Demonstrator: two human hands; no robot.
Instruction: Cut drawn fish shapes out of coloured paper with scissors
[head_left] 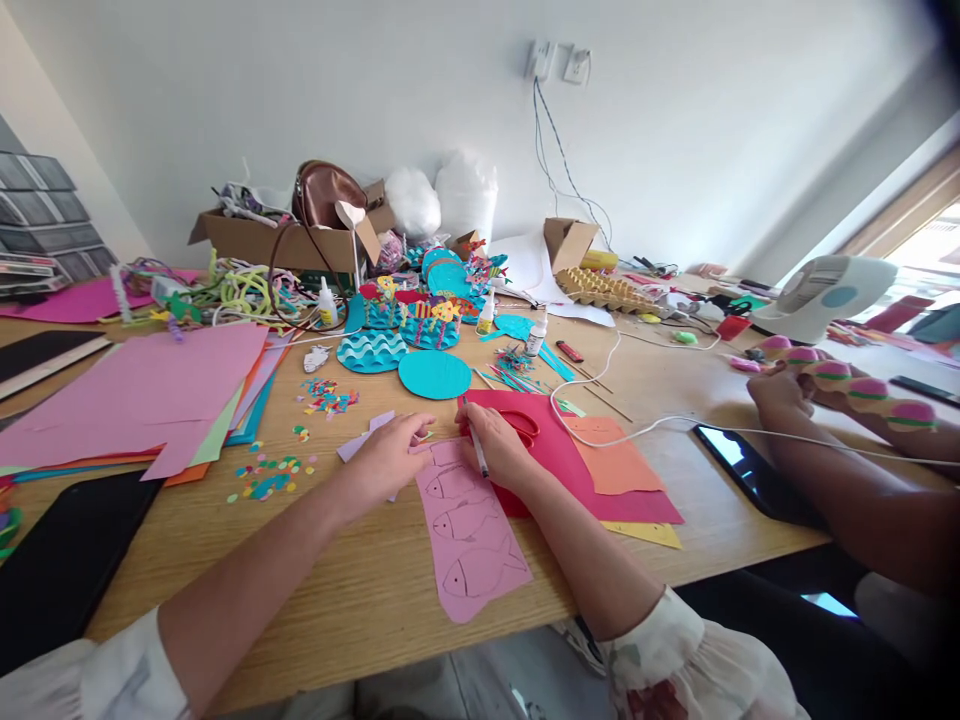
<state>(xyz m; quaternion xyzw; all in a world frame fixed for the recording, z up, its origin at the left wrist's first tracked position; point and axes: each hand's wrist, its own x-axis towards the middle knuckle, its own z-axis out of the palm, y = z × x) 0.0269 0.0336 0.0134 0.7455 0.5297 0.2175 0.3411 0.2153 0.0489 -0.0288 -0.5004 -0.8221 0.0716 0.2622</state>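
Observation:
A pink paper strip (469,535) with drawn fish outlines lies on the wooden table (360,590) in front of me. My left hand (390,458) rests palm down on the strip's upper left corner, fingers stretched flat. My right hand (496,445) is closed around a pen (475,442), whose tip touches the top of the strip. Red-handled scissors (517,422) lie on a red sheet (570,455) just behind my right hand.
Stacked coloured paper (142,395) and confetti bits (270,475) lie at left, a black tablet (67,560) at near left. Teal paper crafts (420,330), glue bottles and cardboard boxes crowd the back. Another person's hands (787,395) hold a decorated craft at right, beside a phone (750,470) and white cable.

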